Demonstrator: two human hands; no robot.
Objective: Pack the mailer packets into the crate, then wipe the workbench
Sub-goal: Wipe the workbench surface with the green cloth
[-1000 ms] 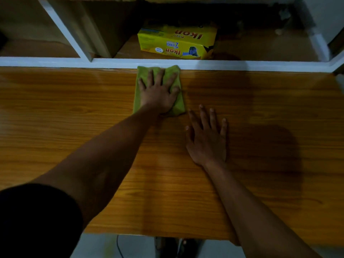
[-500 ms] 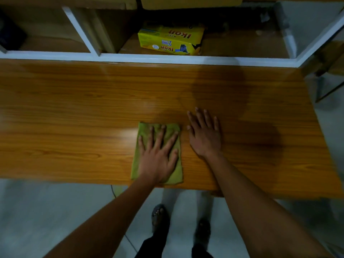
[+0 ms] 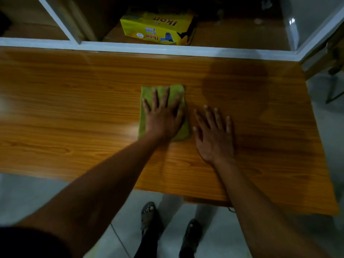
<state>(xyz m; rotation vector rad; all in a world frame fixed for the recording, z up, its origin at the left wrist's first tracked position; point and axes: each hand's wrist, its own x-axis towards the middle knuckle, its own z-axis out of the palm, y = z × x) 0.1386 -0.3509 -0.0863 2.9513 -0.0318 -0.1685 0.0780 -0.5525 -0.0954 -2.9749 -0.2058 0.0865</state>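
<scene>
Fingers (image 3: 155, 95) of the left hand (image 3: 163, 118) lie straight and spread, pressing flat on a folded green cloth (image 3: 144, 120) whose middle they hide; nothing is gripped. Just right of them, apart from the cloth, the right hand (image 3: 214, 138) rests palm-down with straight fingers on the bare workbench (image 3: 74, 108). Beyond the fingertips, past a white shelf frame (image 3: 149, 50), a yellow box (image 3: 158, 28) sits in a dim recess. Below the wrists, sandalled feet (image 3: 149, 213) show blurred in shadow; the left sleeve (image 3: 28, 243) is cut off.
</scene>
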